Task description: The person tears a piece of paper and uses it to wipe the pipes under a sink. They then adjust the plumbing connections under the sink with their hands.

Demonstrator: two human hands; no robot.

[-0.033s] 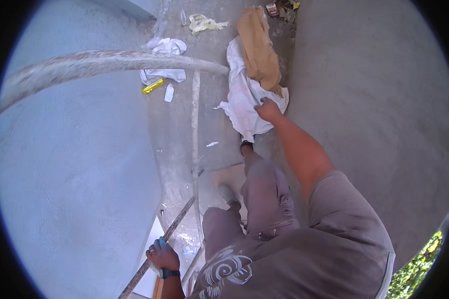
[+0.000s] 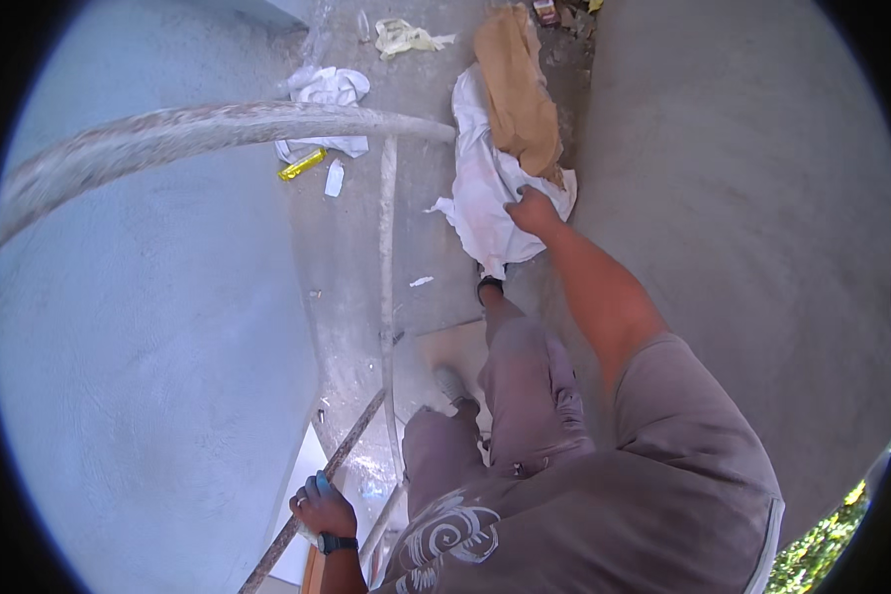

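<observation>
A: Where do we find the white sheet (image 2: 475, 188)?
B: We find it spread on the floor (image 2: 351, 287), beside the grey wall (image 2: 723, 178). A crumpled brown sheet (image 2: 517, 94), possibly paper, rests over its upper part. Whether the white one is cloth or plastic, we cannot tell.

A: How do we read the right grip (image 2: 535, 211)?
B: We see it narrowed, fingers and thumb closed on a fold at the sheet's right-hand part. We judge that a bunched fold gives better purchase than flat, limp material.

A: And the left grip (image 2: 324, 508)?
B: We see it wrapped around a slanting pole (image 2: 353, 436), presumably for balance, since the body leans forward and the right arm reaches far out.

A: What do we note nearby?
B: We note the right ankle (image 2: 490, 287) at the sheet's near edge. Left of the sheet, beyond an upright post (image 2: 388, 247), lie a yellow wrapper (image 2: 303, 164) and a white heap (image 2: 327, 87), seemingly just discarded there.
</observation>
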